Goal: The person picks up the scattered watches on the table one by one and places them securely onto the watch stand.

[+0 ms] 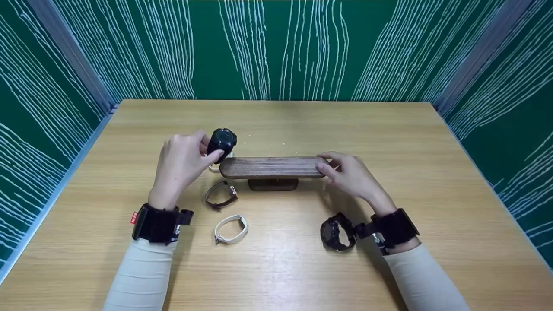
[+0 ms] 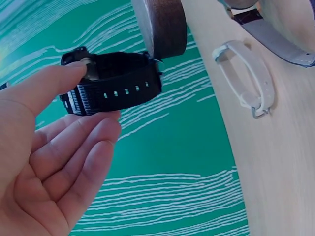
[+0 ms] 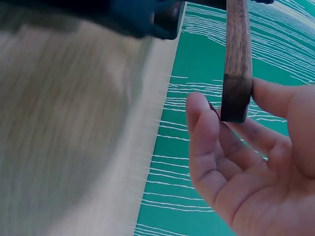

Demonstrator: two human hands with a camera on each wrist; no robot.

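My left hand (image 1: 180,160) pinches a black wristwatch (image 1: 223,140) between thumb and fingers, beside the left end of a dark wooden T-shaped stand (image 1: 274,167). In the left wrist view the watch's closed strap (image 2: 125,93) forms a loop and its far end meets or overlaps the end of the wooden bar (image 2: 170,29); whether the bar is inside the loop cannot be told. My right hand (image 1: 355,178) grips the bar's right end, thumb on the near side and fingers behind, as the right wrist view also shows on the wood (image 3: 238,64).
Left of the stand's base lies a brown-strapped watch (image 1: 221,203), with a white-strapped watch (image 1: 232,237) nearer. Another black watch (image 1: 335,233) rests near my right wrist. A pale strap-like thing (image 1: 214,168) is partly hidden behind my left hand. Green patterned walls enclose the wooden table (image 1: 276,276).
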